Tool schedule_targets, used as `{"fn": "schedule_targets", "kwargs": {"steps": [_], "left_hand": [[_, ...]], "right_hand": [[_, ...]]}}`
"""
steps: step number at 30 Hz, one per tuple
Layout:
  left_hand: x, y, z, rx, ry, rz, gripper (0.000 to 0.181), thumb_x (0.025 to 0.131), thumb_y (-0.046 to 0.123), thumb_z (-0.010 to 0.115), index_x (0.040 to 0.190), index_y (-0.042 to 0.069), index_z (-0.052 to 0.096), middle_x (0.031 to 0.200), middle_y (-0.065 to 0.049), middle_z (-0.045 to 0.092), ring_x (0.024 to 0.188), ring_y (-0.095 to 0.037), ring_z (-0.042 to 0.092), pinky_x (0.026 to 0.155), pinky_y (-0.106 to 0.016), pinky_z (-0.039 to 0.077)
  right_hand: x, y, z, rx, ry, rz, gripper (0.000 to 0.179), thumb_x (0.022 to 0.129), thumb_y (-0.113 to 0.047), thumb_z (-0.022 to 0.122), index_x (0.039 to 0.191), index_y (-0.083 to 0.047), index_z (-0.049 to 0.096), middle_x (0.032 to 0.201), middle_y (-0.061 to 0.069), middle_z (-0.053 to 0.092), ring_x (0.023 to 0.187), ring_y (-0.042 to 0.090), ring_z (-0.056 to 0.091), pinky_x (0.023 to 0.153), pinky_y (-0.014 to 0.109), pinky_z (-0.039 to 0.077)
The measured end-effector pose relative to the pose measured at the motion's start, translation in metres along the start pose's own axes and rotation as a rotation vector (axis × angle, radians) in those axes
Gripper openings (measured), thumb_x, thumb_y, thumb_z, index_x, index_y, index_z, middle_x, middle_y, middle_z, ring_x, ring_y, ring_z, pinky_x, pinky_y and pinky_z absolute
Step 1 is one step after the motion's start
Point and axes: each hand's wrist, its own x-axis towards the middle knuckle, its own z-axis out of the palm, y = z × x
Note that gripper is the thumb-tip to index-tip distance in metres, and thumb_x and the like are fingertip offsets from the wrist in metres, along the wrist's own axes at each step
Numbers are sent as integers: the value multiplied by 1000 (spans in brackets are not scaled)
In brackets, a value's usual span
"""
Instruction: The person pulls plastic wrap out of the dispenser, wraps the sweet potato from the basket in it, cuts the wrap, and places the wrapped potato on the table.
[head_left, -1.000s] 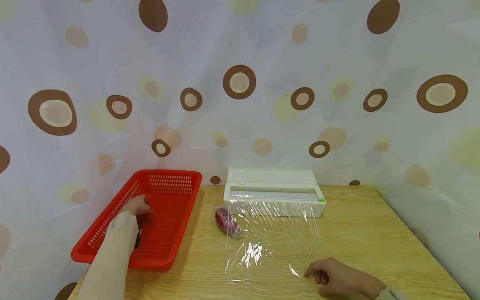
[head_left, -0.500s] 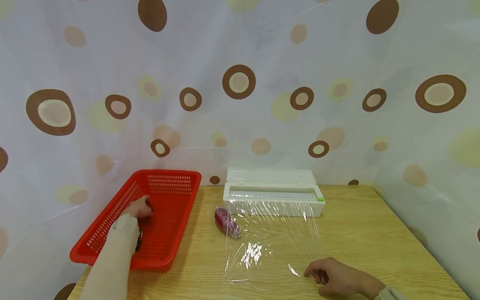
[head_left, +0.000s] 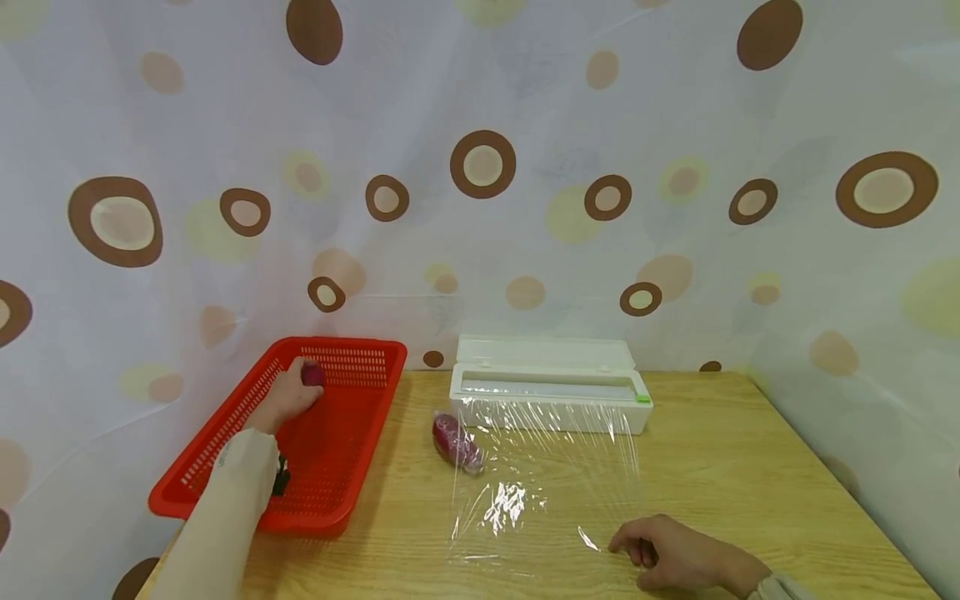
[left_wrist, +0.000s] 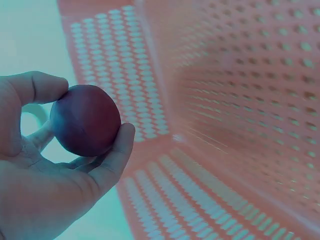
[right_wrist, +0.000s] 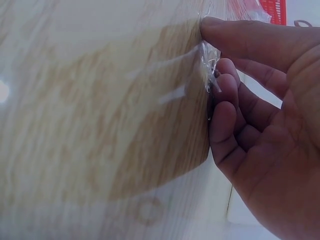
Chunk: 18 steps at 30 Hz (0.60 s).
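My left hand [head_left: 288,398] is inside the red basket [head_left: 365,460], raised toward its far side. It holds a smooth round dark purple-red fruit or vegetable [left_wrist: 86,120] between thumb and fingertips. At the front right of the table, my right hand [head_left: 675,554] grips the near edge of the clear cling film [head_left: 547,492] with curled fingers. In the right wrist view, crumpled film bunches at the fingertips. The sheet stretches over the table from a white cling film box [head_left: 551,417] with its lid raised. A film-wrapped purple-red piece [head_left: 453,442] lies left of the sheet.
The wooden table [head_left: 742,467] backs onto a spotted wall covering [head_left: 525,233], which also stands close on the left and right sides. Slotted, raised walls surround the basket. A small green piece [head_left: 642,399] sits at the box's right end.
My left hand has risen from low in the basket toward its far side, and the round purple-red thing now shows in its fingers. The right hand and the film have stayed put.
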Motion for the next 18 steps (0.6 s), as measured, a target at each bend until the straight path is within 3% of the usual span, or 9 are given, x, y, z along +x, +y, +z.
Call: {"fn": "schedule_targets", "kwargs": {"steps": [10, 18], "left_hand": [[-23, 59, 0, -44, 17, 180, 57, 87, 6, 54, 138, -1, 31, 131, -30, 40, 107, -42, 45, 85, -52, 46], [-52, 105, 20, -136, -63, 269, 55, 89, 6, 58, 138, 6, 32, 136, -22, 37, 116, -42, 41, 90, -53, 45]], "right_hand": [[-2, -2, 0, -36, 6, 17, 36, 79, -1, 69, 113, -8, 61, 82, -11, 52, 68, -4, 45, 56, 18, 46], [-2, -4, 0, -21, 3, 16, 35, 80, -1, 69, 114, -6, 60, 82, -10, 52, 68, -5, 44, 57, 18, 46]]}}
